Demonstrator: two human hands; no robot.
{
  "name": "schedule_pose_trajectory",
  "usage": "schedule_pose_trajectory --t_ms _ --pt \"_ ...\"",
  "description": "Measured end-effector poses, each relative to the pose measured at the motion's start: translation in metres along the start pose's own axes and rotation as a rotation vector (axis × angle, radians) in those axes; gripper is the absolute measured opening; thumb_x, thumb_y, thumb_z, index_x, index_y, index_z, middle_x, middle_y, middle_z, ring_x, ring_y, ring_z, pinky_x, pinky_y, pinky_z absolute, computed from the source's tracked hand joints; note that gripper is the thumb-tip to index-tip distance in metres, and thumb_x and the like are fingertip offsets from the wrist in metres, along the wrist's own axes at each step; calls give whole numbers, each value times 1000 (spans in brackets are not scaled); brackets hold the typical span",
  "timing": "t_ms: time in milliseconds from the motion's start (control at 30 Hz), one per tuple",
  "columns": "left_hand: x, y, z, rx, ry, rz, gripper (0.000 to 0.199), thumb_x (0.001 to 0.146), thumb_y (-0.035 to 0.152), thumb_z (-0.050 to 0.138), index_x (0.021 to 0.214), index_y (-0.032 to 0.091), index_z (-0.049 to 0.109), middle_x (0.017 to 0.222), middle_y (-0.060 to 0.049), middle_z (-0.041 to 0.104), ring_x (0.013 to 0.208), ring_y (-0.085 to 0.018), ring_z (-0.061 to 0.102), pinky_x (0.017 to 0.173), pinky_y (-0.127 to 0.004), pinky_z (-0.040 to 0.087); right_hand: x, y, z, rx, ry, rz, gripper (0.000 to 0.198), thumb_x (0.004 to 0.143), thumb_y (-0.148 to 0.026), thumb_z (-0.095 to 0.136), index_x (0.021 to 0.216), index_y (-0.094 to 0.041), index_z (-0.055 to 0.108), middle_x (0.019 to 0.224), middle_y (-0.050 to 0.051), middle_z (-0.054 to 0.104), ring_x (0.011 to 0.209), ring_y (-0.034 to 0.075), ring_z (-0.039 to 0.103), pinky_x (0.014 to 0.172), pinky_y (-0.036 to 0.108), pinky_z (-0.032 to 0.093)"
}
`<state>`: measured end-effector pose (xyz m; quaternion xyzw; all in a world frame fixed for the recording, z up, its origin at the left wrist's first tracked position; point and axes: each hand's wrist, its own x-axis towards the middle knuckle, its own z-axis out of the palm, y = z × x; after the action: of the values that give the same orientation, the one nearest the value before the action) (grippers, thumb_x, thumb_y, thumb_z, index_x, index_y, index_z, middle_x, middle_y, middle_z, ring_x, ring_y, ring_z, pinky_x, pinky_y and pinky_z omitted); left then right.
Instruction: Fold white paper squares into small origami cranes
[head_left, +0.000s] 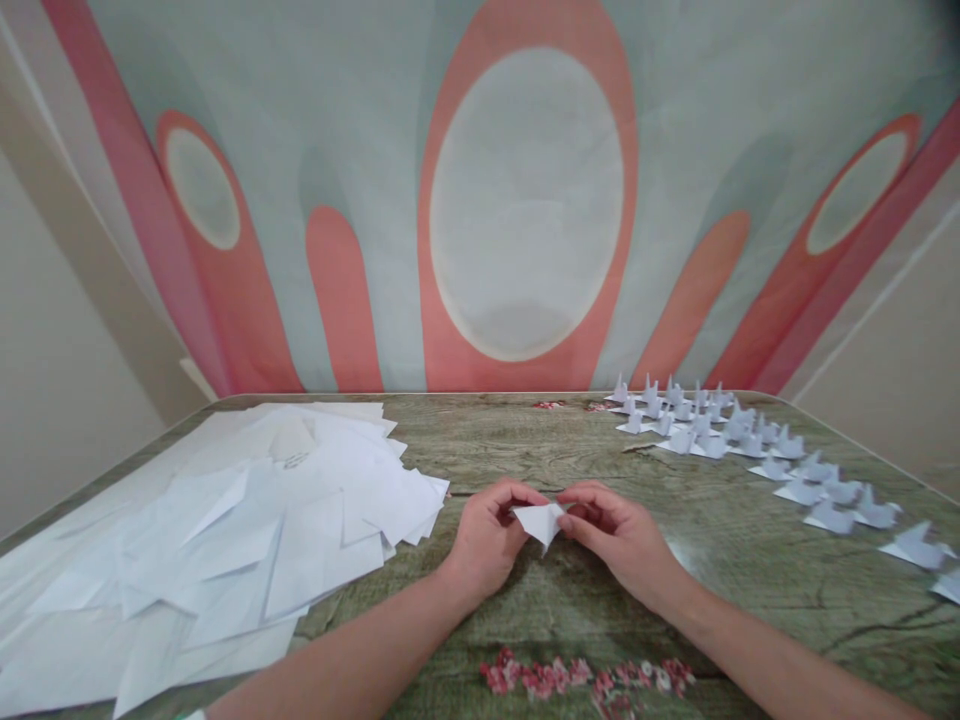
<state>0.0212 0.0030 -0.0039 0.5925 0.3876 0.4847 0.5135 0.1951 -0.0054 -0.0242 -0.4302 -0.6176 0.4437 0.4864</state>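
Note:
A small piece of folded white paper (538, 522) is held just above the table, between both hands near the middle of the view. My left hand (491, 530) pinches its left side, with the thumb and fingers closed on it. On the other side my right hand (616, 532) grips the right edge between thumb and fingertips. One pointed corner of the paper hangs downward. Parts of the folded piece are hidden behind the fingers.
A large spread of loose white paper sheets (225, 540) covers the left of the wood-patterned table (480, 440). Several folded paper birds (739, 425) stand in rows along the right side. A patterned backdrop (390, 150) rises behind the far edge.

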Motion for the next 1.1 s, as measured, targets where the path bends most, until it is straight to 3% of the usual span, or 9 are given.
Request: schedule_pose_trajectory --t_ms 100,400,633,933,1100 --pt "0 0 0 -31 -40 -15 9 66 14 63 75 14 65 73 -3 64 67 -14 56 63 -23 43 -1 -1 0 -15 -7 -7 25 73 -34 64 94 -19 64 90 4 56 63 11 50 55 23 44" --pt "-1 2 2 -24 -103 -38 13 70 19 63 80 13 67 73 -3 62 65 -12 54 61 -21 42 -1 -3 -1 -133 -15 13 21 76 -37 61 83 -17 63 71 0 54 59 11 47 52 22 39" --pt "0 1 3 29 -189 20 16 73 20 62 87 16 69 85 -5 63 79 -16 56 73 -25 42 -2 -6 -2 -155 22 19 21 77 -38 61 80 -17 61 69 -1 53 57 11 46 50 22 38" --pt "1 -5 1 -67 -152 -52 16 71 21 65 85 14 68 81 -5 62 74 -15 56 69 -25 43 -9 -20 4 -215 56 -101 17 82 -32 55 85 -18 63 79 3 58 67 14 55 58 23 44" --pt "2 -4 1 -105 -143 -94 13 69 20 66 80 13 67 76 -3 61 70 -14 55 67 -23 43 -13 -23 6 -236 27 -131 16 85 -30 52 85 -18 62 78 3 56 61 11 54 55 22 43"
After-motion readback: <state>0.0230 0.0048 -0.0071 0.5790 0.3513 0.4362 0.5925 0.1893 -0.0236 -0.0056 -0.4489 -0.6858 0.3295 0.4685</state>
